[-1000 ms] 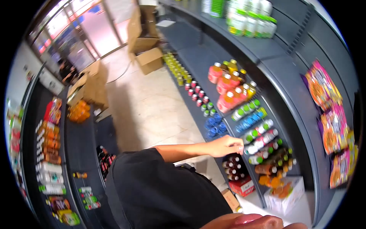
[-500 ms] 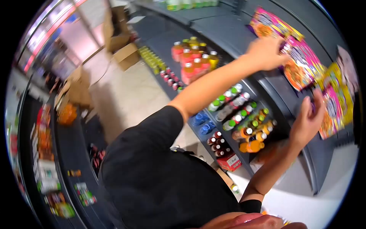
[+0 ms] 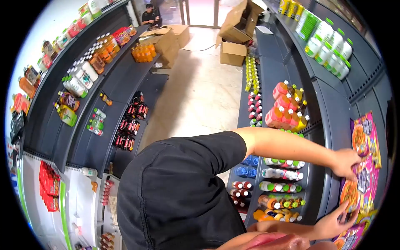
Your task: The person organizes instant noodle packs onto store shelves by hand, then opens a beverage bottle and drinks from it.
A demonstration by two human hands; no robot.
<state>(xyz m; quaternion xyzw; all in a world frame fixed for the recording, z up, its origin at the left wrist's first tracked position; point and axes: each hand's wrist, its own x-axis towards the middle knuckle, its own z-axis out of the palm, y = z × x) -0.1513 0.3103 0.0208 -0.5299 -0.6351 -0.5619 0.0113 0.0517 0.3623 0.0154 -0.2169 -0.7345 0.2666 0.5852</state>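
L hand [image 3: 346,163]: at pack's far end, grasp can't tell | R hand [image 3: 333,224]: spread, nr. near end | pink noodle pack [image 3: 365,179]: betw. hands, long axis approx. along shelf [image 3: 336,104]

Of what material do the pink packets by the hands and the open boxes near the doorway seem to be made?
Pink packets: probably glossy plastic film, judging by bright glints; a foil layer is possible. Open boxes: likely cardboard, matt brown, with flaps standing open.

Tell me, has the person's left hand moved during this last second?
Yes: the left hand has gone from beside the bottled drinks rightward to the bright packets.
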